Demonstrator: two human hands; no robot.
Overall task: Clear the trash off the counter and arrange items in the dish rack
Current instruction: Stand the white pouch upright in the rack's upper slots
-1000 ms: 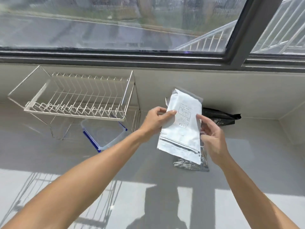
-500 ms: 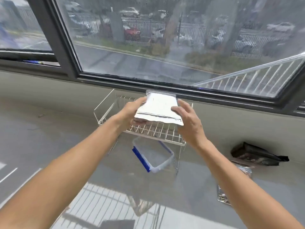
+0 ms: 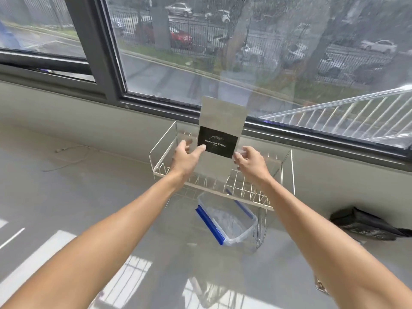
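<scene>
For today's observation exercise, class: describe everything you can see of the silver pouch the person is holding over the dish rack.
The silver pouch is a flat, matte grey foil-like bag with a black label printed "Coffee" in white. It stands upright, its top edge against the window, its lower part down among the wires of the dish rack. The left hand pinches its left edge, thumb on the label; the right hand has fingertips at its right edge.

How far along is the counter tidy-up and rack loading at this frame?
Early. In hand: left hand and right hand stand a silver coffee pouch with a black label upright in the wire dish rack, which holds nothing else. Left: the black crumpled bag on the counter and the clear blue-clipped plastic container under the rack.
</scene>
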